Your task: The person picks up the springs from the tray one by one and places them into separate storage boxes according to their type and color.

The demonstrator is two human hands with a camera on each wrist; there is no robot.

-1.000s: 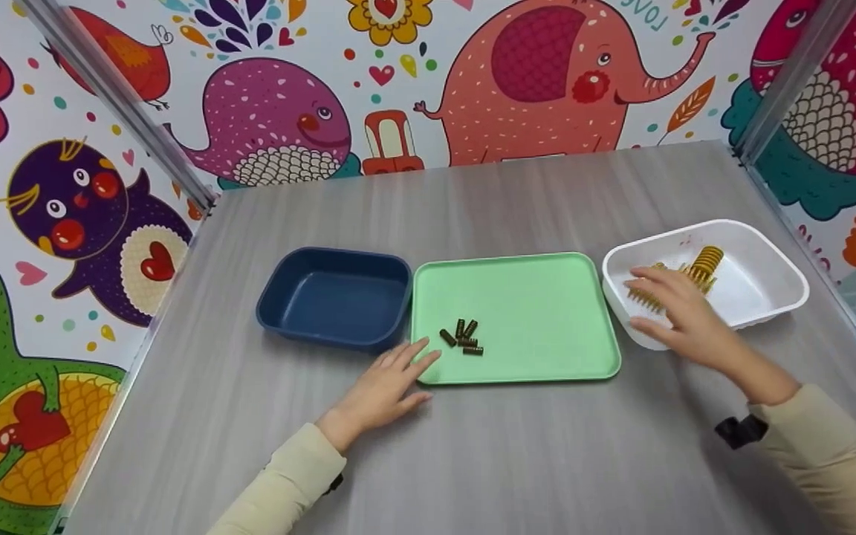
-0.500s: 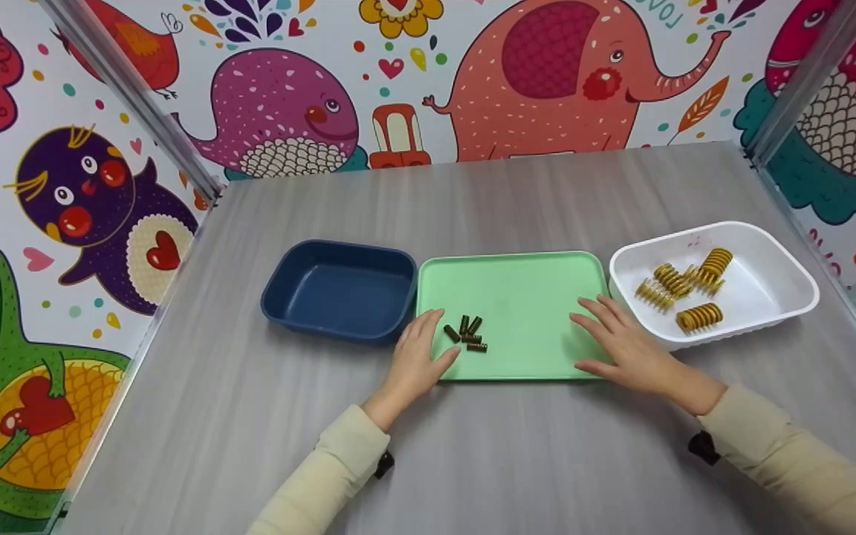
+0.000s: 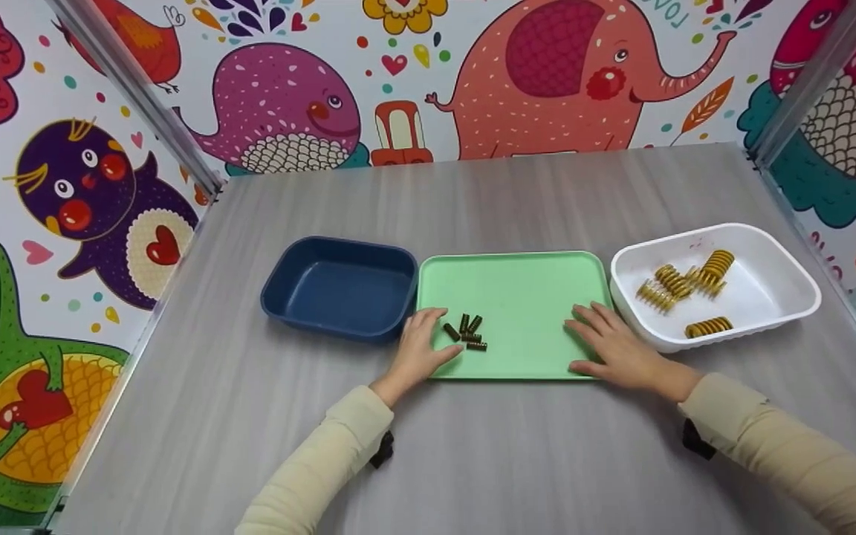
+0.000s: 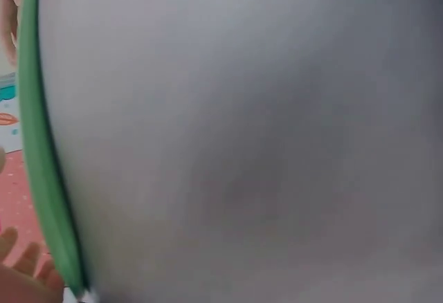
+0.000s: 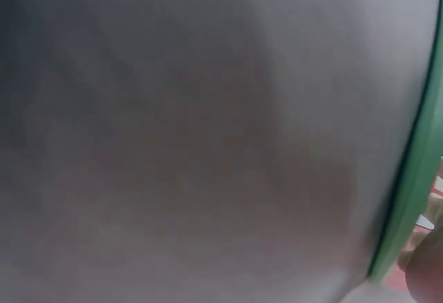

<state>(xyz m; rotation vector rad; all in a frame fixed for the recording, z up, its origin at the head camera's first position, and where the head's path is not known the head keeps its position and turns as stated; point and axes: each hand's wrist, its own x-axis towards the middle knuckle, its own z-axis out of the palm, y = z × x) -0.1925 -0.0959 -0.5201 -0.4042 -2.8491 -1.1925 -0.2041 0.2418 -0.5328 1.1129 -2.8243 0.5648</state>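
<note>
A light green tray (image 3: 521,297) lies on the table between my two hands. Several small dark coil springs (image 3: 470,337) sit clustered on its left part. My left hand (image 3: 419,351) rests at the tray's left edge, thumb beside the springs and fingers loosely bent. Over the right edge lies my right hand (image 3: 616,355), its fingers spread and holding no spring. In the left wrist view the tray's green edge (image 4: 40,144) runs down the left, near some fingertips (image 4: 29,260). The right wrist view has only the tray's edge (image 5: 414,178) and part of a hand at lower right.
A dark blue bin (image 3: 339,297) stands left of the tray. To its right is a white bin (image 3: 773,279) holding several larger gold coil springs (image 3: 709,327). Walls with cartoon animals (image 3: 532,96) and metal posts (image 3: 131,89) bound the table (image 3: 502,461).
My right hand has left the white bin, moving left to the tray's right edge. My left hand has shifted right and up onto the left edge. One gold spring now lies nearer the bin's front.
</note>
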